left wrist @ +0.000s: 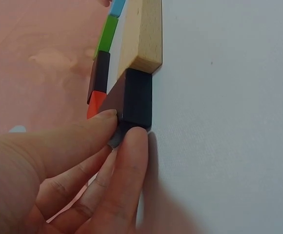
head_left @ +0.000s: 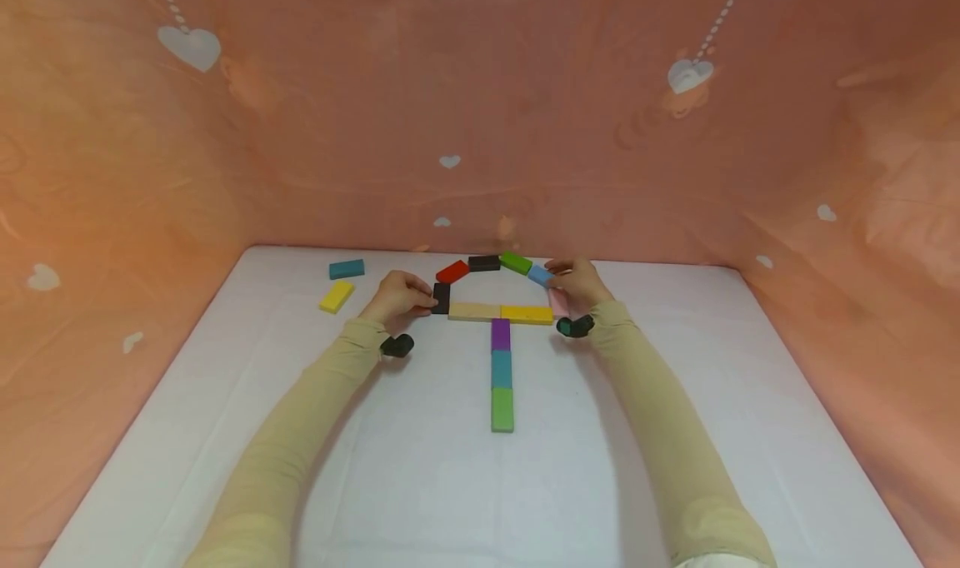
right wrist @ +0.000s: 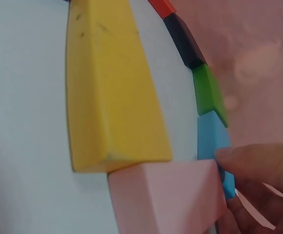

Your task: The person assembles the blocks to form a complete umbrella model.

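Observation:
Near the arch's left end, my left hand [head_left: 397, 296] pinches an upright-lying black block [head_left: 442, 299], thumb and fingertips at its outer side. On the opposite side my right hand [head_left: 581, 282] holds a light blue block [right wrist: 212, 134] between thumb and fingers, just behind a pink block [right wrist: 166, 195]. A red block [head_left: 452, 272], a second black block [head_left: 484, 263] and a green block [head_left: 516, 262] curve between the hands. Below them, a plain wooden block [head_left: 475, 311] and a yellow block [head_left: 527, 315] lie end to end in a straight row.
A purple block [head_left: 500, 335], a teal block [head_left: 501, 370] and a light green block [head_left: 502, 410] run down from the row on the white table [head_left: 420, 485]. Another teal block [head_left: 347, 269] and a small yellow block [head_left: 337, 296] lie apart at left. Pink cloth [head_left: 480, 118] surrounds the table.

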`<action>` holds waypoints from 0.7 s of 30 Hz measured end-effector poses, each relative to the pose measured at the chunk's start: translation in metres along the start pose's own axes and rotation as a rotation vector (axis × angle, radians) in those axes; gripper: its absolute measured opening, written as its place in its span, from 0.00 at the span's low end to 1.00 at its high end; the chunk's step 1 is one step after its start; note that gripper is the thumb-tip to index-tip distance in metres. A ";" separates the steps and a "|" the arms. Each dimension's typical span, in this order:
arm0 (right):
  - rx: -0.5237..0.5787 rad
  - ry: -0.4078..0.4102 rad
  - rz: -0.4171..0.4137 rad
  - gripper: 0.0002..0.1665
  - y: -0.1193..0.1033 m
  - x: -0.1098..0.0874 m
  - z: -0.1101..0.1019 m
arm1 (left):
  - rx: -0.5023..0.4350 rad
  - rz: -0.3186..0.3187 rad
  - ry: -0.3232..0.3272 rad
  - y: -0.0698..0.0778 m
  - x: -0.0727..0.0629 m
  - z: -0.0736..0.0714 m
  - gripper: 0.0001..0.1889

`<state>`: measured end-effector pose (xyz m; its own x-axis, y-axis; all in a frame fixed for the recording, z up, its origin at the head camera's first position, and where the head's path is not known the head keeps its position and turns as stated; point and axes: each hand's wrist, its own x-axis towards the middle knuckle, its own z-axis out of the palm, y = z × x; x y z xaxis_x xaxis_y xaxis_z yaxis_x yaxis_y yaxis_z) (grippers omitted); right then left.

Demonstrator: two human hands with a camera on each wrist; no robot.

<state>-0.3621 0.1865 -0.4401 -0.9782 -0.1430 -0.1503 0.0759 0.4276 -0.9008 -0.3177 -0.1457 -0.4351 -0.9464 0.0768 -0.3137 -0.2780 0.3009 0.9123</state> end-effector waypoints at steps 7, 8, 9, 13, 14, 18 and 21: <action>0.012 -0.006 0.018 0.17 0.002 0.004 -0.001 | 0.030 -0.004 0.001 -0.001 0.003 -0.003 0.14; 0.008 -0.008 0.020 0.17 0.002 0.005 -0.001 | 0.030 -0.003 0.001 -0.001 0.002 -0.003 0.14; 0.005 -0.009 0.021 0.17 0.002 0.005 -0.001 | 0.029 -0.001 0.002 -0.001 0.002 -0.004 0.14; -0.015 -0.012 0.007 0.18 0.002 0.007 -0.001 | 0.026 0.015 0.000 -0.002 0.001 -0.005 0.14; -0.020 -0.015 0.005 0.18 0.002 0.007 -0.001 | 0.026 0.018 0.001 -0.002 0.000 -0.005 0.15; -0.015 -0.025 -0.029 0.20 0.001 0.008 0.000 | 0.023 0.015 0.007 -0.003 0.000 -0.005 0.14; -0.032 -0.022 -0.057 0.22 -0.001 0.010 0.001 | 0.022 0.009 0.011 -0.004 0.000 -0.005 0.14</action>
<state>-0.3720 0.1834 -0.4412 -0.9762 -0.1877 -0.1084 0.0135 0.4466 -0.8946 -0.3170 -0.1513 -0.4372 -0.9506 0.0695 -0.3027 -0.2659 0.3213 0.9089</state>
